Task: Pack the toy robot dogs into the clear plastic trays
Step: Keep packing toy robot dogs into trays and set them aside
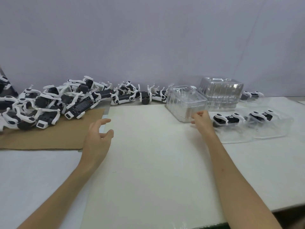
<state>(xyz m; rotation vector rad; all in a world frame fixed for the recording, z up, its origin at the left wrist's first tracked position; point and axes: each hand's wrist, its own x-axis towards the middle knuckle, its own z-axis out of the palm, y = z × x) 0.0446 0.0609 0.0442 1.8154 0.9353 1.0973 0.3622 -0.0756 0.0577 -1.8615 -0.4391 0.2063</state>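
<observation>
A heap of black-and-white toy robot dogs [49,103] lies at the back left, partly on a brown cardboard sheet [54,134]. More dogs [125,96] trail along the wall toward the centre. A stack of clear plastic trays [185,103] stands right of centre. My right hand [202,120] reaches to its near right corner, fingers curled at the tray's edge. My left hand [99,138] hovers over the table with relaxed fingers and holds nothing. Packed trays with dogs [227,119] lie flat to the right.
A second, taller stack of clear trays [221,91] stands behind the first, by the grey wall. Another packed dog [250,95] lies at the far right. A cream foam mat [148,154] covers the middle of the table. The table's front edge runs at lower right.
</observation>
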